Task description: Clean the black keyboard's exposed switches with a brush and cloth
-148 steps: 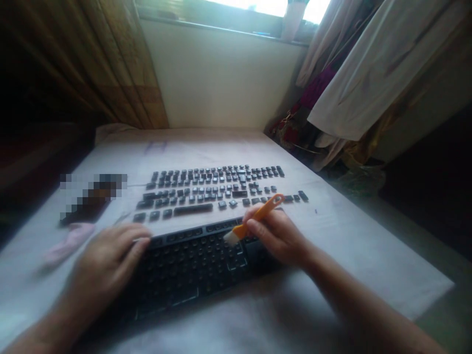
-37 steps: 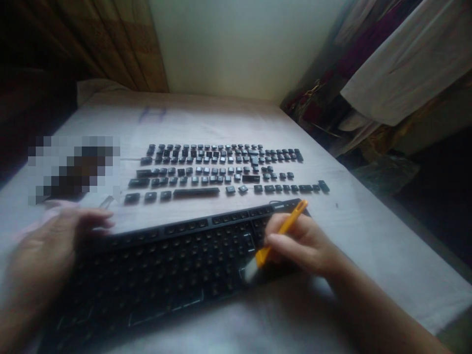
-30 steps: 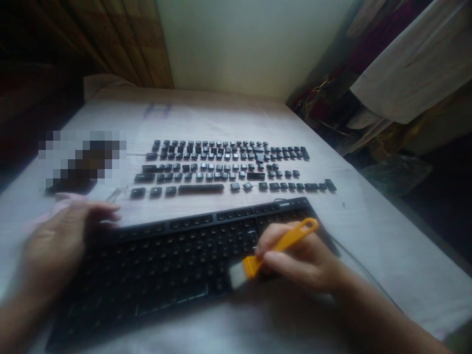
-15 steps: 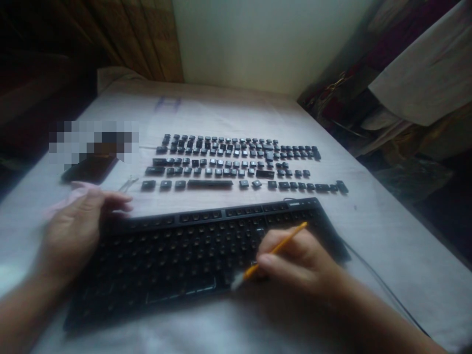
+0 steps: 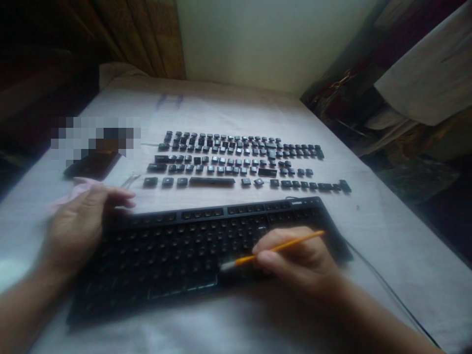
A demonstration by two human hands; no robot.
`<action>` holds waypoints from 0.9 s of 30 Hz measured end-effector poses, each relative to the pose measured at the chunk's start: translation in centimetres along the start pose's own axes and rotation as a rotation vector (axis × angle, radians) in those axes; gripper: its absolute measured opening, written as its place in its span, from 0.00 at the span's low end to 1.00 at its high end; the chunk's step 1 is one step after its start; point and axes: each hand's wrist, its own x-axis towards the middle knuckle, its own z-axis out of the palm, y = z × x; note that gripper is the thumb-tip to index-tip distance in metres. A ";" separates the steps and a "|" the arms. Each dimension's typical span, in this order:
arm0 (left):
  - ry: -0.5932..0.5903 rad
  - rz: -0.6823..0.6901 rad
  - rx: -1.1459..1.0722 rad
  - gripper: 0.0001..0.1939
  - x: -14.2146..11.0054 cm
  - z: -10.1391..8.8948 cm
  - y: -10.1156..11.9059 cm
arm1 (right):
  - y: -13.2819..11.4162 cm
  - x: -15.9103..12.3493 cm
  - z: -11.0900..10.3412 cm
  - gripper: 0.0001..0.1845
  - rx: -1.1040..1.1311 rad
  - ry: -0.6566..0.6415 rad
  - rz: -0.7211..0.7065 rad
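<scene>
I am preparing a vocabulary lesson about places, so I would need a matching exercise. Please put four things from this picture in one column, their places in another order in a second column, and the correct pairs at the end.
Things
1. orange brush with pale bristles
2. loose black keycaps
3. soft pink cloth
4. thin dark cable

Places
A. in rows beyond the long black keyboard
B. to the right of the keyboard
C. held in the right hand
D. partly hidden behind the left hand

Right pairs: 1-C, 2-A, 3-D, 4-B
</scene>
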 end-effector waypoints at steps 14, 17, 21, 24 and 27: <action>-0.031 0.034 -0.045 0.25 0.3 -0.2 -0.9 | -0.5 -0.3 0.6 0.13 0.381 0.177 0.347; -0.021 0.028 -0.043 0.25 0.3 -0.2 -0.9 | -0.6 -0.2 0.6 0.09 0.258 0.172 0.258; -0.010 0.030 -0.035 0.26 0.3 -0.1 -0.9 | -1.0 0.0 0.9 0.09 0.068 0.010 0.152; -0.013 0.017 -0.070 0.26 0.3 -0.1 -0.9 | -1.4 0.0 1.2 0.10 0.053 -0.088 0.190; -0.018 -0.011 -0.116 0.25 0.2 0.0 -1.0 | -1.7 -0.1 1.2 0.15 0.188 -0.043 0.338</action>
